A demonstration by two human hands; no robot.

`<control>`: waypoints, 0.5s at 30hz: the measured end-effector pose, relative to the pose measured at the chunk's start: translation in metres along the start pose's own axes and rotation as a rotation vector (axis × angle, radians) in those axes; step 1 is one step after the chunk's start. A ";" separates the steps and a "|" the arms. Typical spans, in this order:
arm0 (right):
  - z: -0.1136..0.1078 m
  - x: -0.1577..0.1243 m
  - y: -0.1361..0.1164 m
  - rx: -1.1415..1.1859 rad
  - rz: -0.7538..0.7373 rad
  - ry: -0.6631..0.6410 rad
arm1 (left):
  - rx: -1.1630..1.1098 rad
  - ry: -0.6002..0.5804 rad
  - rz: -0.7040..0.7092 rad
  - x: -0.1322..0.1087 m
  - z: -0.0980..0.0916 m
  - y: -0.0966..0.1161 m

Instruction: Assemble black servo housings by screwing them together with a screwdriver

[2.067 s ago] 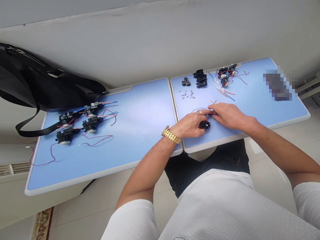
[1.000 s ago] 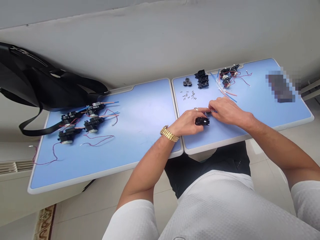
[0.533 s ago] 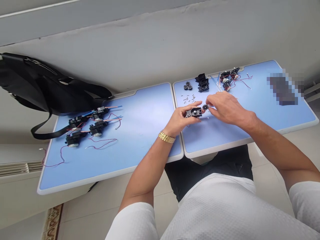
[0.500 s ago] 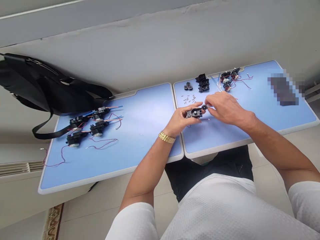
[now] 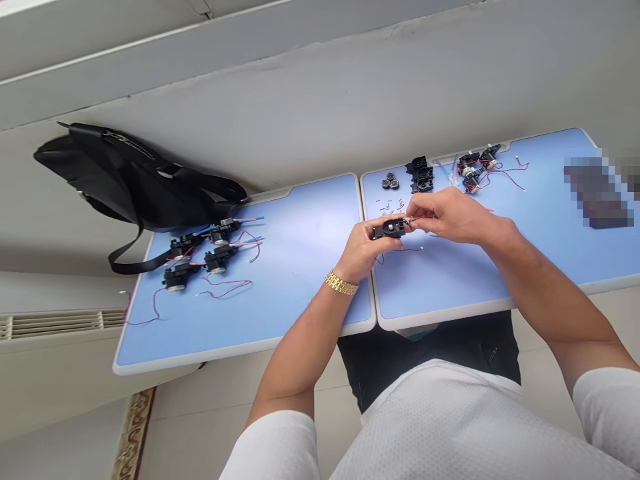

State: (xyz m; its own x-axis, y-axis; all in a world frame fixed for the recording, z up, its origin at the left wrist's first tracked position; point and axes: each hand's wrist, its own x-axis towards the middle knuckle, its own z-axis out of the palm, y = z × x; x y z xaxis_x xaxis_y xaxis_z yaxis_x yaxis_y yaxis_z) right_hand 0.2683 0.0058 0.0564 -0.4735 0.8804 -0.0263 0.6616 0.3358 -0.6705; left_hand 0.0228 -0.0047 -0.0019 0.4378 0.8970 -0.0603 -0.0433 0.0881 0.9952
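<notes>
My left hand (image 5: 361,248) is closed around a black plastic housing (image 5: 391,229) with a pale round peg in its hollow. Right beside it, my right hand (image 5: 443,217) pinches a small round part (image 5: 408,222) at the housing's right end. That part is turned nearly edge-on and half covered by fingertips, so I cannot tell whether it touches the housing. A thin wire (image 5: 407,249) with a white plug lies below the hands. Small screws (image 5: 393,207) are scattered just behind them.
Behind the hands are round black parts (image 5: 390,181), black housings (image 5: 423,176) and wired assemblies (image 5: 471,179). More wired assemblies (image 5: 220,258) lie on the left table, near a black bag (image 5: 135,177). A seam divides the two blue tables (image 5: 300,267). A blurred dark object (image 5: 599,193) lies far right.
My right hand has turned the small round part from face-up to nearly edge-on, close against the housing's end. The whole view has shifted, so the tables appear further right.
</notes>
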 end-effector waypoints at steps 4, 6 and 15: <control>0.004 0.000 0.011 0.140 -0.062 0.021 | -0.015 -0.004 0.007 -0.001 0.001 0.002; 0.007 -0.002 0.015 0.216 -0.097 0.055 | -0.013 0.010 0.013 -0.002 0.002 0.002; 0.020 -0.004 0.011 0.561 -0.023 0.127 | -0.034 0.031 0.044 -0.005 -0.004 0.003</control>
State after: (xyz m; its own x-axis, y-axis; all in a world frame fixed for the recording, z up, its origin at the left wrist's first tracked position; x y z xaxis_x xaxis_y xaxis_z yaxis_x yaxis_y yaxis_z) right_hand 0.2653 -0.0005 0.0339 -0.3875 0.9200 0.0591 0.2254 0.1568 -0.9616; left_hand 0.0168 -0.0076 0.0016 0.4072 0.9132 -0.0190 -0.0924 0.0619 0.9938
